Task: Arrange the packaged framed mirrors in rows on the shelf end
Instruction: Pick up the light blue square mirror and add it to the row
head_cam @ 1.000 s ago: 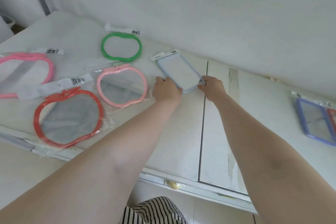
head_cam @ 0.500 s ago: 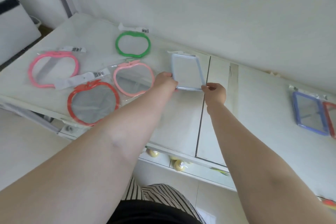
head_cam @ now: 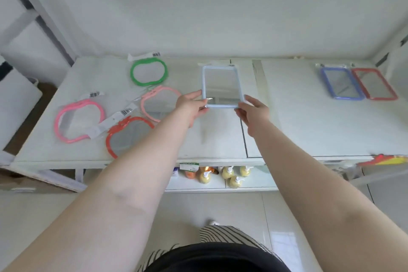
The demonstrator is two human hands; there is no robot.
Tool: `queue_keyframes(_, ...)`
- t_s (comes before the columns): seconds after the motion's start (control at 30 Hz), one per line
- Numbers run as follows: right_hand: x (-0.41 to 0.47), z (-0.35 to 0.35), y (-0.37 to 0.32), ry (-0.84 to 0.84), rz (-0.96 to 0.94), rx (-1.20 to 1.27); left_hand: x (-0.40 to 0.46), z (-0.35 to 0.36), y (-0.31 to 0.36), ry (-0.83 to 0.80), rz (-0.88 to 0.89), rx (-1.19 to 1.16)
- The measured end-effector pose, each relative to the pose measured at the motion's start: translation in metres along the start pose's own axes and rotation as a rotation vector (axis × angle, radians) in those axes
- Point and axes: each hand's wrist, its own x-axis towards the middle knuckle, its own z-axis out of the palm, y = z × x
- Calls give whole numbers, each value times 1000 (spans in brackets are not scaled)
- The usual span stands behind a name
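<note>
Fingers [head_cam: 199, 104] of both hands pinching near corners of pale-blue rect. mirror [head_cam: 222, 86], clear-wrapped, flat on shelf [head_cam: 309, 130].

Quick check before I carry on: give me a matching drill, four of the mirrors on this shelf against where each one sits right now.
Things:
1. green mirror
2. light blue mirror
3. red apple mirror
4. red rectangular mirror

Places:
A. far right, beside the purple mirror
B. front left, partly behind the left forearm
C. at the back, left of centre
D. centre, its near corners at both hands (left hand, right hand)

Pairs: 1-C, 2-D, 3-B, 4-A
</note>
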Motion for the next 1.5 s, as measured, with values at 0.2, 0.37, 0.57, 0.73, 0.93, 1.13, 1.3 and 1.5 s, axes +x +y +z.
queue_keyframes(0.2, -73, -21, 33, 108, -36, 45, -46, -25, -35, -150, 27, -17)
queue_keyframes(0.37, -132, -50, 77, 217, -14, 130, -89, -35, -91, -164, 29, -56)
queue_keyframes(0.57, -197, -103, 101, 272, -71, 168, -138, -26, -137, -249, -2, -5)
queue_keyframes(0.73, -225, -157, 105, 327, -103, 173, -176, 4, -163, -315, 3, 52)
queue_keyframes(0.93, -256, -252, 104, 424, -134, 145, -231, 67, -203, -420, 6, 131)
queue_keyframes(1.13, -281, -360, 91, 448, -165, 118, -286, 146, -260, -430, -35, 90)
queue_keyframes(1.3, -289, -426, 79, 398, -184, 41, -317, 190, -297, -404, -69, 49)
queue_keyframes(1.5, -272, -466, 61, 367, -151, 42, -327, 229, -293, -391, -57, 32)
